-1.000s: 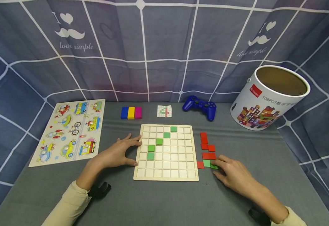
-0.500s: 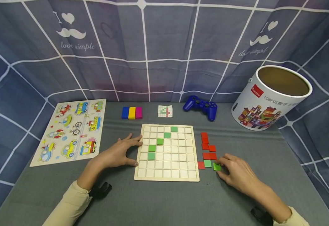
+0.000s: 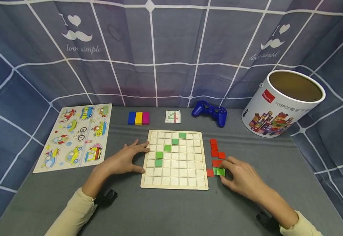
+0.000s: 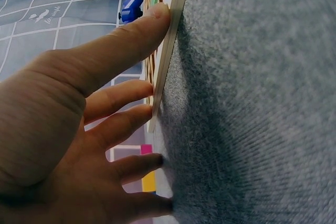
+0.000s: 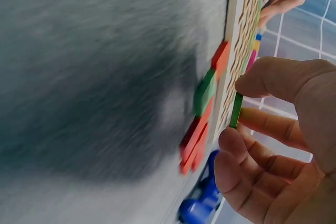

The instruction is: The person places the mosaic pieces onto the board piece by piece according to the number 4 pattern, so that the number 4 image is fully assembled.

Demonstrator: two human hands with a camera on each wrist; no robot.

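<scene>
My right hand [image 3: 245, 177] pinches a green square tile [image 5: 237, 110] between thumb and fingers, lifted off the cloth in the right wrist view. Just beneath lies another green tile [image 5: 205, 94], among several red tiles [image 3: 214, 153] to the right of the wooden grid board [image 3: 186, 172]. Several green tiles [image 3: 167, 148] sit in the board's cells, stepping diagonally down from upper right. At the board's left edge rests my left hand [image 3: 123, 160], its fingers spread and thumb and fingertips touching the rim; the left wrist view shows the thumb [image 4: 157, 13] on that edge.
Behind the board lie a small printed grid card [image 3: 172, 117], a blue game controller [image 3: 209, 112] and blue, yellow and magenta blocks [image 3: 138, 118]. A picture puzzle board [image 3: 77, 137] lies at left. At back right stands a large white tub [image 3: 273, 114], near the curtain [image 3: 174, 49].
My right hand first slid the green tile to the right, away from the other tiles, then raised it and brought it back left over them. My left hand has stayed at the board.
</scene>
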